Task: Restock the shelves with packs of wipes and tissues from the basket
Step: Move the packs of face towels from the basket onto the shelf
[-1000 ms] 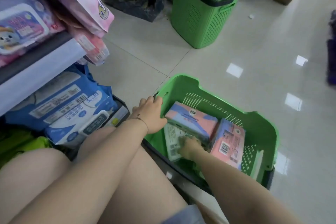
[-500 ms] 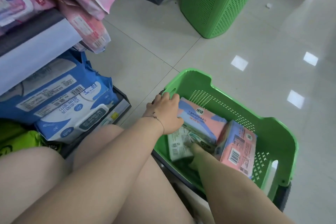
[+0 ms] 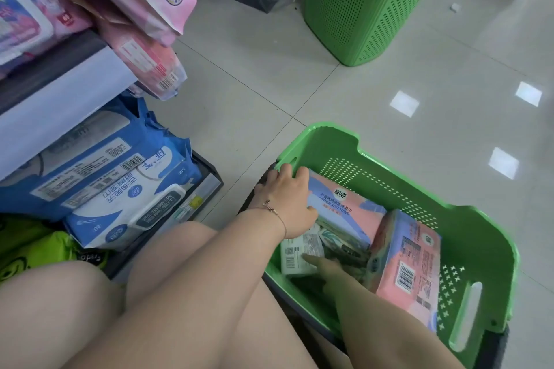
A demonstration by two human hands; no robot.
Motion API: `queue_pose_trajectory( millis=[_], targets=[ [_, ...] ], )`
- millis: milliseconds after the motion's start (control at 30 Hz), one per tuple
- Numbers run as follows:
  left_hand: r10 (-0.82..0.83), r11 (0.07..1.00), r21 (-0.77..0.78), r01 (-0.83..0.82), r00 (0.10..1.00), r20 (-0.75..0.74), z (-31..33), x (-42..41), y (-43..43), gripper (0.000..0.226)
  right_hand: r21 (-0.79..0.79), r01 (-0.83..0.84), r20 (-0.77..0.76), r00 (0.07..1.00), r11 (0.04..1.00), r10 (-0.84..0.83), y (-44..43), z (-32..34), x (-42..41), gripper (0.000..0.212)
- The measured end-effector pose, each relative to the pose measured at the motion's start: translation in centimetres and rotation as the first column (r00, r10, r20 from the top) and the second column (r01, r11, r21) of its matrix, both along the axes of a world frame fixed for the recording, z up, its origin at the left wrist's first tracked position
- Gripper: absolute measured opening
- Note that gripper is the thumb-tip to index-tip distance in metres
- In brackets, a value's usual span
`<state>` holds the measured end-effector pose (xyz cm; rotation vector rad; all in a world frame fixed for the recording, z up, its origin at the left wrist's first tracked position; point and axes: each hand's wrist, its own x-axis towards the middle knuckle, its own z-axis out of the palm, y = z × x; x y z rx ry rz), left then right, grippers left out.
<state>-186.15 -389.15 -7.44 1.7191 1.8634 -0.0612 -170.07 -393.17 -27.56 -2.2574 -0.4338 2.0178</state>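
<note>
Left hand (image 3: 284, 204) has slid onto the pack (image 3: 341, 213), gripping its end to lift; right hand (image 3: 329, 271) digs beneath, grip hidden.

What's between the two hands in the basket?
A small white pack with a barcode, between the left hand holding the towel pack and the right hand, in the head view.

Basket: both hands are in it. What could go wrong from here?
1. The left hand grips the towel pack by one end; it may slip when lifted.
2. The pink pack leans against it and could topple onto the right hand.
3. The overhanging shelf packs could get knocked off.
</note>
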Motion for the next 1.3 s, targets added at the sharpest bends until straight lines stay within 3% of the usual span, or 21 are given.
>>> queue_pose_trajectory(
  millis=[233, 433, 533, 800, 933, 1100, 1167, 1233, 1300],
  targets=[
    [0.011, 1.0, -0.009, -0.011, 1.0, -0.002, 0.1, -0.1, -0.2, 0.039, 0.023, -0.034, -0.033, 0.999, 0.999, 0.035, -0.2, -0.1, 0.2, 0.024],
    [0.036, 0.999, -0.003, -0.036, 0.999, -0.006, -0.1, -0.6, -0.7, 0.04, -0.055, -0.02, -0.112, 0.994, 0.998, 0.013, 0.5, 2.3, -0.2, 0.044],
    [0.053, 0.999, 0.006, -0.053, 0.999, -0.005, -0.1, -0.4, -1.2, 0.039, -0.047, -0.083, -0.147, 0.986, 0.995, 0.075, 1.4, 3.9, -0.7, 0.035],
    [0.113, 0.993, 0.031, -0.113, 0.994, 0.0, 0.4, -0.8, -3.0, 0.048, -0.029, -0.254, -0.026, 0.967, 0.967, 0.253, 3.9, 11.2, -0.9, 0.027],
    [0.006, 1.0, 0.009, -0.006, 1.0, 0.007, 1.3, -0.8, -4.2, 0.059, -0.006, -0.429, 0.027, 0.903, 0.903, 0.429, 5.1, 14.5, -0.2, 0.03],
    [-0.262, 0.965, -0.015, 0.262, 0.959, -0.105, 2.7, 0.3, -6.0, 0.111, 0.132, -0.662, 0.096, 0.749, 0.738, 0.655, 7.5, 19.7, 0.1, 0.029],
    [-0.308, 0.946, 0.035, 0.324, 0.925, -0.224, 3.6, 0.8, -6.6, 0.129, 0.16, -0.664, 0.058, 0.745, 0.73, 0.665, 8.3, 22.3, 0.3, 0.027],
    [-0.275, 0.924, 0.168, 0.345, 0.901, -0.336, 4.9, 1.1, -6.9, 0.125, 0.216, -0.666, 0.011, 0.733, 0.714, 0.68, 8.4, 25.7, 0.4, 0.032],
    [-0.191, 0.897, 0.329, 0.296, 0.93, -0.315, 6.2, 1.1, -6.6, 0.112, 0.316, -0.694, 0.005, 0.683, 0.647, 0.73, 8.4, 29.4, 0.5, 0.04]
  ],
)
